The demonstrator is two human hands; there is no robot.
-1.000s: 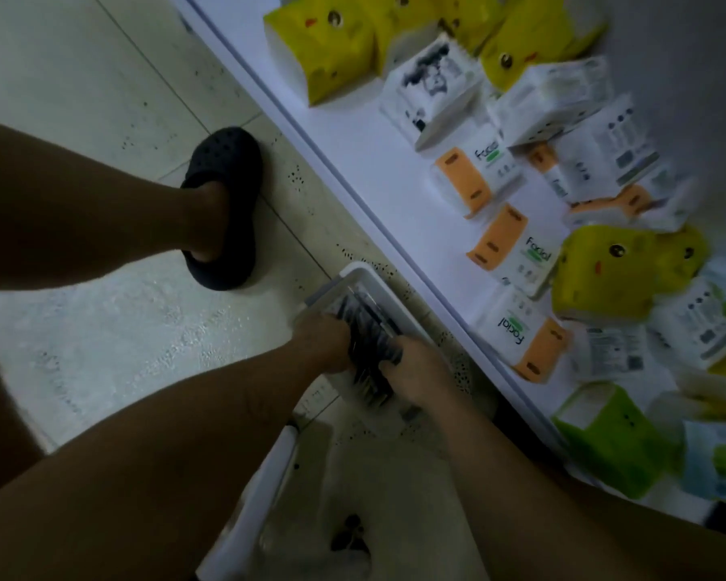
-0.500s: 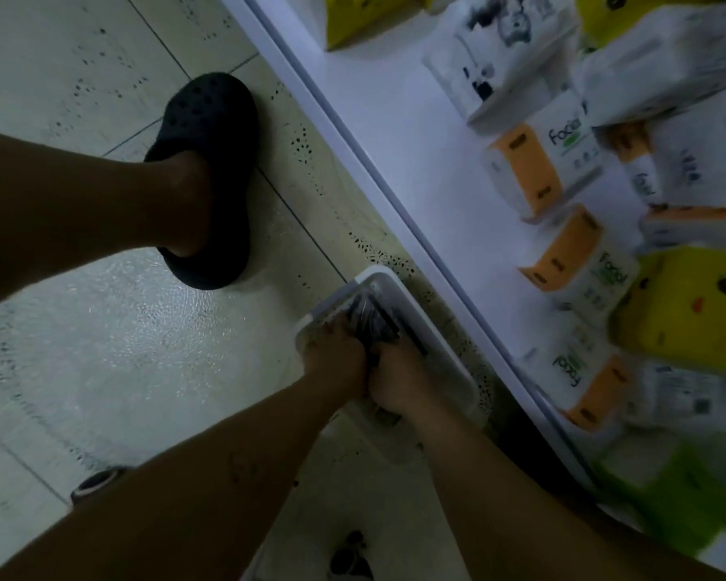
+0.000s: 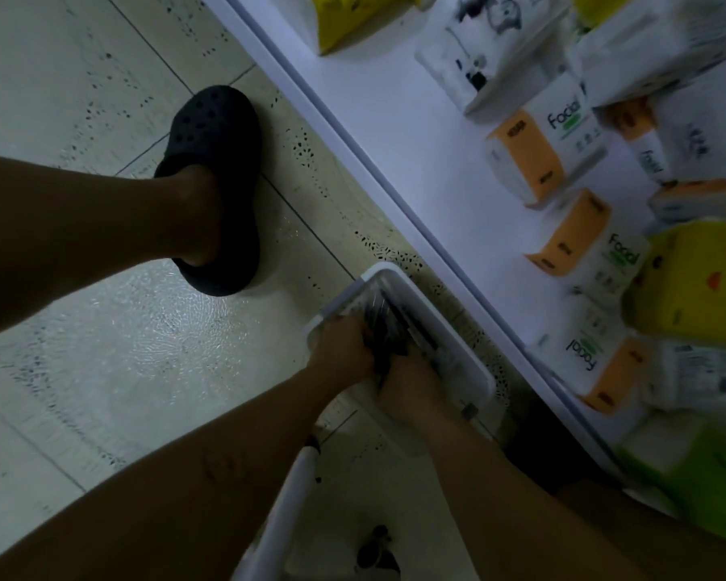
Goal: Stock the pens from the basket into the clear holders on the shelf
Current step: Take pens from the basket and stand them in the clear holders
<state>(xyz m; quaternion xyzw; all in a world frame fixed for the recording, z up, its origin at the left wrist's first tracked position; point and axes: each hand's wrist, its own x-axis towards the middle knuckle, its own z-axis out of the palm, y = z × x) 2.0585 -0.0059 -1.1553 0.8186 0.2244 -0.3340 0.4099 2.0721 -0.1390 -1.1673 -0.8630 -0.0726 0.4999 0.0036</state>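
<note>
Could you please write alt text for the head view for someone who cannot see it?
The left hand and right hand together grip a bundle of dark pens inside a white basket on the tiled floor. A black clog stands nearby, and a white shelf of tissue packs runs along the right.

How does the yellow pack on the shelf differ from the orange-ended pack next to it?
The yellow pack is all yellow with a cartoon face; the orange pack is white with an orange end, printed Facial. The yellow pack looks bulkier, the orange pack slimmer. Both lie on the shelf.
</note>
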